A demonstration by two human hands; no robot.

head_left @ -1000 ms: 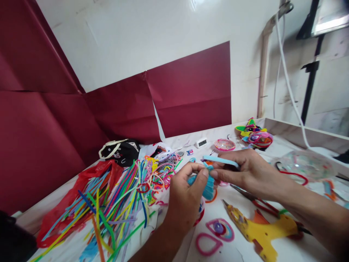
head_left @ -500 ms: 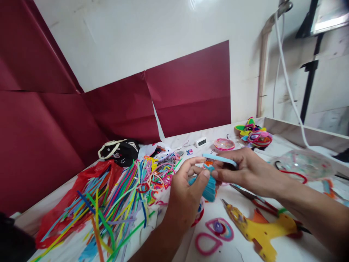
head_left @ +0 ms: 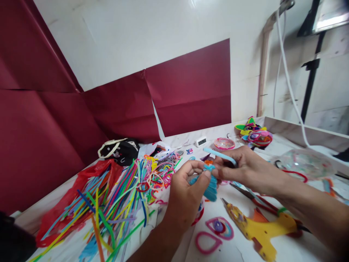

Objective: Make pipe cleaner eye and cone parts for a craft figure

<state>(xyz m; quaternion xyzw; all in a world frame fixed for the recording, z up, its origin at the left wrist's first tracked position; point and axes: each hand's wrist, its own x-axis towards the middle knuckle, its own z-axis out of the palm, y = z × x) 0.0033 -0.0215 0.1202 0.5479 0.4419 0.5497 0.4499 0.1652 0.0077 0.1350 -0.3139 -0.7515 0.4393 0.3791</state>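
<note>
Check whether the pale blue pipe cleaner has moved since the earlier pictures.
Yes: the pale blue pipe cleaner has its free end higher in view, nearer the white digital timer.

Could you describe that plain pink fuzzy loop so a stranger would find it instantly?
On the white tabletop, find the yellow plastic glue gun. Left of it in the picture lies a fuzzy pink teardrop loop. Its middle is bare, unlike its pink neighbour, which holds a purple eye-like disc.
</note>
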